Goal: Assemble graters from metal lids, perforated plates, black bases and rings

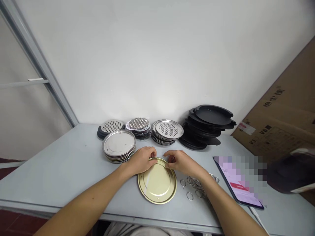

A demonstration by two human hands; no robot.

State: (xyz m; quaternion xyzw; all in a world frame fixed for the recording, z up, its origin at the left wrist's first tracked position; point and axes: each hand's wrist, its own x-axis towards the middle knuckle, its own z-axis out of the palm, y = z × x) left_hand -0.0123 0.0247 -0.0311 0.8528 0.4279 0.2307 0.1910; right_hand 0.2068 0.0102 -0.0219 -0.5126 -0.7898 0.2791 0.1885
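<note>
A round gold-coloured metal lid [158, 182] lies on the table in front of me, its rim raised and a small hole showing near the front edge. My left hand [144, 159] is closed at its far left rim, the thumb over the edge and the fingers curled behind. Across from it, my right hand [180, 162] has its thumb on the far right rim; the index finger reaches forward and the other fingers curl under. Whether a small part is between the fingers is hidden. Several loose metal rings [189, 196] lie beside the lid, partly under my right forearm.
Behind my left hand stands a stack of silver lids [119, 144]. Along the wall are perforated discs [112, 126], grater discs [139, 124], slotted plates [169, 129] and black trays [213, 114]. A phone [237, 186] with a cable and a cardboard box [278, 108] are on the right.
</note>
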